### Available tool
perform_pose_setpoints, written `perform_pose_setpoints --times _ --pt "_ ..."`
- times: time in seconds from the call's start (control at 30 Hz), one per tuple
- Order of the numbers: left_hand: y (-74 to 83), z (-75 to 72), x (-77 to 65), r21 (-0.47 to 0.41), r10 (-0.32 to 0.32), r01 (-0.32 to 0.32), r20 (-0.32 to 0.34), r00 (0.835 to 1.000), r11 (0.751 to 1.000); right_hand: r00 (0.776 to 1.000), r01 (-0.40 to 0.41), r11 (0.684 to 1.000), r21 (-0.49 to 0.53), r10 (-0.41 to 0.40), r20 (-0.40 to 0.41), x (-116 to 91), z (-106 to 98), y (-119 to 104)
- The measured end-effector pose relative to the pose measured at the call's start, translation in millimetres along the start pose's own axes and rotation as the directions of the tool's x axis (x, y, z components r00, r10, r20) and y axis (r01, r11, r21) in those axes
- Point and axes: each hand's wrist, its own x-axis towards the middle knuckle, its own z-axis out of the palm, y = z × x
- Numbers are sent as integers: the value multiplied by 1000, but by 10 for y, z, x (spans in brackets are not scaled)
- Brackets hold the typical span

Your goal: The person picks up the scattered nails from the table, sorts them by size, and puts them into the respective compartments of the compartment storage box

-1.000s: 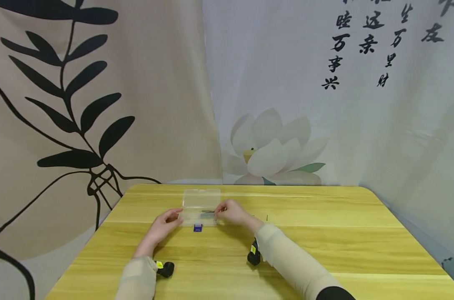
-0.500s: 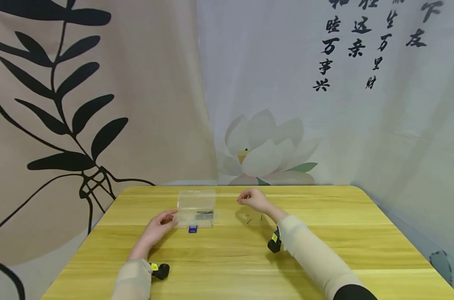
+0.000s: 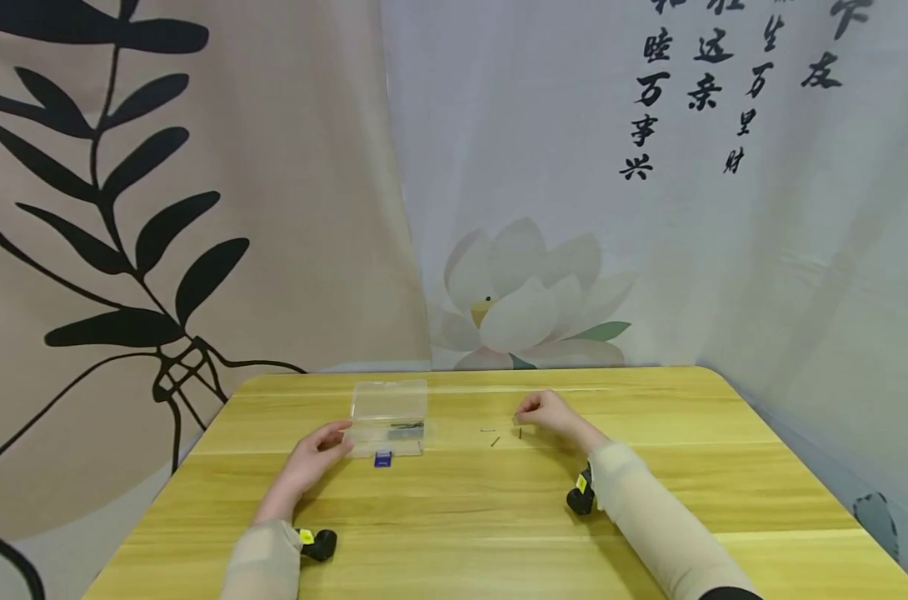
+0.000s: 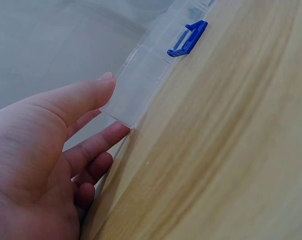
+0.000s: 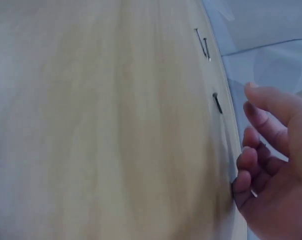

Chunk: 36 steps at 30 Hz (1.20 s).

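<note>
A clear plastic box (image 3: 388, 402) stands open at the far middle of the table, its lid raised. Thin dark nails (image 3: 406, 426) lie inside, and a blue latch (image 4: 189, 40) hangs at its front. My left hand (image 3: 315, 457) holds the box's left end, thumb at the upper edge, fingers at the lower corner. To the right, my right hand (image 3: 550, 412) hovers with loosely curled fingers beside three loose nails. One nail (image 5: 217, 102) lies nearest its fingertips; the other two, including this nail (image 5: 200, 41), lie close together farther off. Nothing shows between the right fingers.
The wooden table (image 3: 454, 525) reaches back to a printed cloth (image 3: 311, 208) hanging close behind its far edge. Black wrist cameras sit below each hand, one left camera (image 3: 321, 545) and one right camera (image 3: 580, 492).
My right hand has gone from the box's right side up and over to the right, then down beside the loose nails. My left hand stays at the box. The view has shifted slightly.
</note>
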Motion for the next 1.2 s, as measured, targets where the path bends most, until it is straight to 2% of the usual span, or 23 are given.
perform_pose_setpoints --times 0.1,0.43,0.77,1.07,1.2 --pt "-17 -7 3 0 -1 1 0 1000 1000 999 -38 999 -11 38 11 -28 -5 59" --pt "-43 -16 28 7 9 -9 3 1000 1000 998 -28 996 -79 32 49 -93 1 74" --pt "-8 -4 20 -6 12 -12 8 1000 1000 998 -67 992 -106 68 5 -120 -38 102" --pt "-25 -8 30 5 13 -13 0 1000 1000 992 -96 989 -115 85 -97 -122 -91 203" --pt "-25 5 15 7 15 -15 -1 1000 1000 991 -87 988 -129 73 -114 -131 -102 219"
